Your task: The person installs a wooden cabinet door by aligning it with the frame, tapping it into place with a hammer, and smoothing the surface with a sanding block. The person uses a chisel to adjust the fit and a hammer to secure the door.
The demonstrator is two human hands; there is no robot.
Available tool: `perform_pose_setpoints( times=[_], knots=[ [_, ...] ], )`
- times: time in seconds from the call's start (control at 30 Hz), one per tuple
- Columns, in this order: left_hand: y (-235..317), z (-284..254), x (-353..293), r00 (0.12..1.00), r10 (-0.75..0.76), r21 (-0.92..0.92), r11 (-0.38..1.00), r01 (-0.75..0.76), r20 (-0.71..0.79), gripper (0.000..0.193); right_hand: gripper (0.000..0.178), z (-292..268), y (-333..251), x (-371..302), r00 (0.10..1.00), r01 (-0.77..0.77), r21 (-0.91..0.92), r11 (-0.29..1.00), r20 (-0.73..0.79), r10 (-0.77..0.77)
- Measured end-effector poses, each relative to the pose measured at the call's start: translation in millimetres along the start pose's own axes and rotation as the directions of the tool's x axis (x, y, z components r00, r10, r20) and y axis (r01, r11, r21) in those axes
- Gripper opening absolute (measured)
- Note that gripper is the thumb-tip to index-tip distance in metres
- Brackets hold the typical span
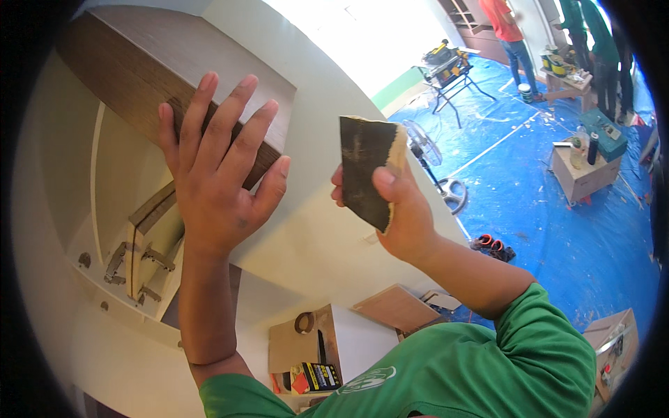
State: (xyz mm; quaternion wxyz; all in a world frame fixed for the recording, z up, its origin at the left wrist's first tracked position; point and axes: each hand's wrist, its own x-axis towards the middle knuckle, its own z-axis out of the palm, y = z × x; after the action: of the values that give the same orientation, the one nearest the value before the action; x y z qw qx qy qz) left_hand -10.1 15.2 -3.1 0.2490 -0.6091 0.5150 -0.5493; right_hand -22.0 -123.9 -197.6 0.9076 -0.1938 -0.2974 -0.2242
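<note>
My left hand (217, 177) is raised with its fingers spread, in front of the brown wood-grain edge (122, 73) of a pale cabinet panel. Whether the palm touches that edge cannot be seen. To its right, my right hand (411, 216) pinches a piece of sandpaper (364, 164) between thumb and fingers. The sheet is dark on the side facing me, with a pale, ragged torn border along its right side. It is held upright, apart from the wooden edge. Below the left hand, a small cabinet door (146, 216) stands swung out on metal hinges (115, 263).
Beneath me sits a wooden box (300, 341) with a tape roll (304, 322) and a yellow-black package (322, 376). Blue sheeting (502, 188) covers the floor, with a fan (423, 143), a table saw (446, 66) and a box holding bottles (584, 171). Several people stand far right.
</note>
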Motion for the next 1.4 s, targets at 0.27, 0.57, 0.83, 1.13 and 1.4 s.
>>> perform_pose_setpoints(
  times=[0.27,0.57,0.83,1.13,1.4],
  knots=[
    [4.8,1.0,3.4,0.999,-0.043,-0.021,0.999,0.042,-0.011,0.046,0.038,13.4,16.3,15.2,0.998,0.033,-0.064,0.997,0.055,-0.029],
    [4.7,-0.6,4.4,0.999,-0.042,-0.098,0.994,0.042,-0.005,0.050,0.037,3.3,11.2,18.9,1.000,-0.005,0.024,1.000,-0.018,0.005],
    [4.0,6.6,1.5,0.999,-0.024,-0.034,0.999,0.023,-0.049,0.043,0.038,-9.3,4.1,7.6,0.997,-0.070,0.082,0.994,-0.036,0.073],
    [7.5,0.5,4.0,0.998,-0.043,-0.098,0.994,0.038,-0.054,0.046,0.036,-6.8,5.5,-0.2,0.996,-0.086,0.075,0.993,0.003,0.086],
    [-24.2,4.9,-24.7,0.950,-0.039,-0.289,0.956,-0.055,-0.311,0.046,0.048,1.9,8.1,-2.0,0.997,0.054,-0.147,0.988,0.058,-0.046]
  ],
)
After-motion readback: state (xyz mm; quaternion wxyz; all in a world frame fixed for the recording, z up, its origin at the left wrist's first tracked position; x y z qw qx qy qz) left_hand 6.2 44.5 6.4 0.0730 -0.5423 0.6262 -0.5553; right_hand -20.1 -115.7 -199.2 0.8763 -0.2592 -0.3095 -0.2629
